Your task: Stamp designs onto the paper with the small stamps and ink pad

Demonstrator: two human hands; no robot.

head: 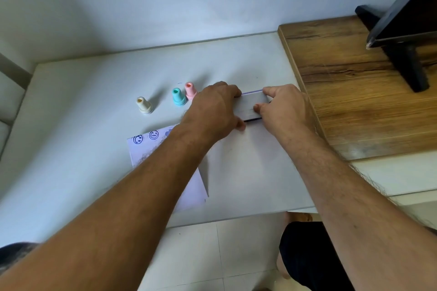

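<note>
Two smiley prints point(145, 137) already on paper point(189, 192); most of sheet blank. Both hands, left point(212, 107) and right point(283, 108), grip ink pad point(251, 106) just beyond paper. Three stamps point(178, 97) stand left of pad, none held. Stamping seems partly done.

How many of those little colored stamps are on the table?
3, all upright beyond the paper: a cream stamp on the left, a teal stamp, and a pink stamp right beside it. Another could be hidden behind the left hand.
</note>
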